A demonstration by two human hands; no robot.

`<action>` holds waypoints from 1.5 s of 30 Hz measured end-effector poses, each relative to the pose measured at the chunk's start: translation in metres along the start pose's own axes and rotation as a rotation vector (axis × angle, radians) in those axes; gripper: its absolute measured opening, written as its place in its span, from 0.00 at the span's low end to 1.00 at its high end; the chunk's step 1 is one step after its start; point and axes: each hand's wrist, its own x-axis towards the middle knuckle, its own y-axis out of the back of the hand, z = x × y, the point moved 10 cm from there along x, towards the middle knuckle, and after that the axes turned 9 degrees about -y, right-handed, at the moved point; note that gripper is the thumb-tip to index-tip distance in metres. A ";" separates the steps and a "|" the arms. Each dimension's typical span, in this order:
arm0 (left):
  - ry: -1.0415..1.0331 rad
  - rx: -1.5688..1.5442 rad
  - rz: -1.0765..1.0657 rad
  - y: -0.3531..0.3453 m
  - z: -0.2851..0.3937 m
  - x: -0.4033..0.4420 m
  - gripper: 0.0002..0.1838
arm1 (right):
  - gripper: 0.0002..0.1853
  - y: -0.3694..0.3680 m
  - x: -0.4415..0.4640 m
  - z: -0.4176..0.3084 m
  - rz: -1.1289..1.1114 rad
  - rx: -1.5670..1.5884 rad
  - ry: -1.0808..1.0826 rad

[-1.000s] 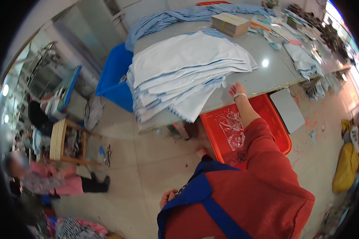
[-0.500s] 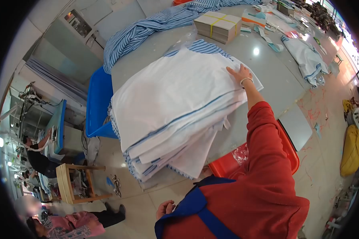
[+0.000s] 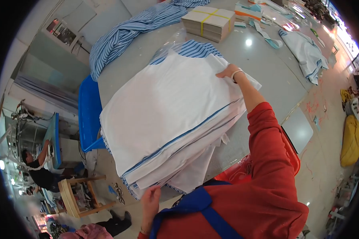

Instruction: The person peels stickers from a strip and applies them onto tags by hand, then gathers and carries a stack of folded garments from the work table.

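Note:
A thick stack of white cloth pieces [image 3: 163, 103] with blue edge stripes and blue-striped parts lies on the grey table, its lower corner hanging over the near edge. My right hand [image 3: 229, 73] is at the stack's upper right side, thumb and fingers closed on the top white cloth. Below the stack's bottom corner is my left hand [image 3: 150, 200], its fingers curled together close to the hanging edge. Nothing shows between those fingers.
Behind the stack stand a yellow-strapped bundle of card [image 3: 209, 24] and a heap of blue-striped fabric [image 3: 123, 40]. A blue bin [image 3: 87, 115] is at the left, a red bin [image 3: 293, 153] at the near right. Another person [image 3: 44, 171] works at a far table, beyond a wooden stool [image 3: 70, 199].
My right hand has gone from spread flat on the cloth to closed on it. My left hand has risen toward the stack's bottom corner. The view has shifted slightly.

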 end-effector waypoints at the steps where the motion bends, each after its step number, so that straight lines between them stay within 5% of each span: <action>1: -0.121 0.155 0.006 0.000 0.027 0.021 0.08 | 0.38 0.000 -0.005 -0.007 0.033 -0.047 -0.010; 2: -0.330 0.267 0.018 -0.004 0.059 0.040 0.09 | 0.33 -0.002 -0.011 -0.015 0.064 -0.093 -0.018; 3: -0.540 0.378 0.031 -0.011 0.091 0.054 0.10 | 0.19 0.002 -0.027 -0.032 0.322 -0.224 0.082; 7: -0.780 0.794 -0.013 -0.049 0.117 0.118 0.26 | 0.20 -0.018 -0.062 -0.057 0.330 -0.460 0.227; 11: -0.469 1.036 -0.280 -0.081 0.051 0.172 0.46 | 0.28 0.014 -0.043 -0.018 0.340 -0.235 0.042; 14: -0.586 1.123 -0.181 -0.089 0.036 0.174 0.48 | 0.40 0.031 -0.023 0.033 0.367 -0.085 -0.023; 21: -0.656 1.019 -0.043 -0.075 0.048 0.161 0.43 | 0.51 0.014 -0.017 0.132 0.377 0.294 0.059; 27: -0.578 0.972 0.070 -0.024 0.051 0.122 0.40 | 0.61 -0.016 -0.024 0.255 0.476 0.706 -0.350; 28: -0.527 0.981 0.126 -0.012 0.043 0.109 0.40 | 0.60 -0.017 -0.039 0.256 0.477 0.601 -0.382; 31: -0.382 1.005 0.300 0.041 0.023 0.089 0.43 | 0.55 -0.064 -0.072 0.193 0.153 1.194 -0.352; 35: -0.204 0.835 0.361 0.070 -0.018 0.063 0.46 | 0.46 -0.085 -0.076 0.147 -0.106 1.396 -0.275; 39: -0.182 0.634 0.457 0.090 -0.030 0.036 0.47 | 0.43 -0.090 -0.064 0.157 -0.110 1.378 -0.338; 42: -0.213 0.087 0.733 0.111 -0.076 0.015 0.39 | 0.43 -0.096 -0.067 0.176 -0.137 1.190 -0.557; 45: 0.190 -0.612 0.841 0.108 -0.154 0.001 0.28 | 0.44 -0.091 -0.075 0.172 0.009 1.193 -0.522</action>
